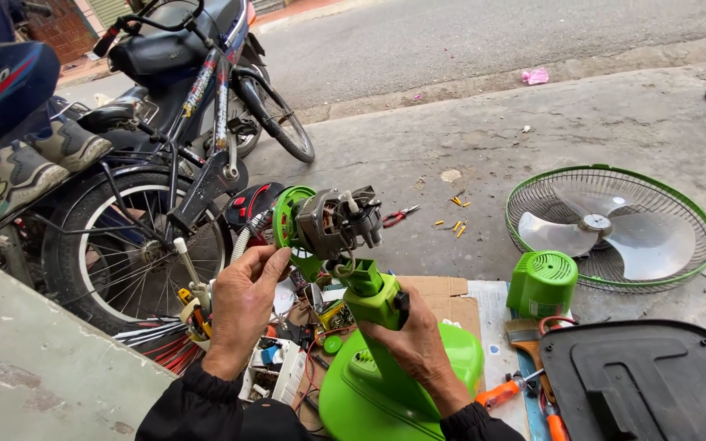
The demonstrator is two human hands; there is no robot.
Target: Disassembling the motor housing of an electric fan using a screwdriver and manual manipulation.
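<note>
Concrete pavement by a parked motorbike [165, 122]: I watch left hand [243, 298], fingers pinching the exposed fan motor [332, 220], right hand [414, 339] fingers gripping the green fan neck [373, 294]. Guard w/ blade [610, 229] lies right of motor. Looks mid-teardown; next move prob. needs a screwdriver [504, 390].

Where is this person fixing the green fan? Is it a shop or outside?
It looks like a roadside repair spot, outdoors on a concrete pavement beside a road. A motorbike is parked close by, and tools lie about on the ground, like a screwdriver and small pliers.
</note>
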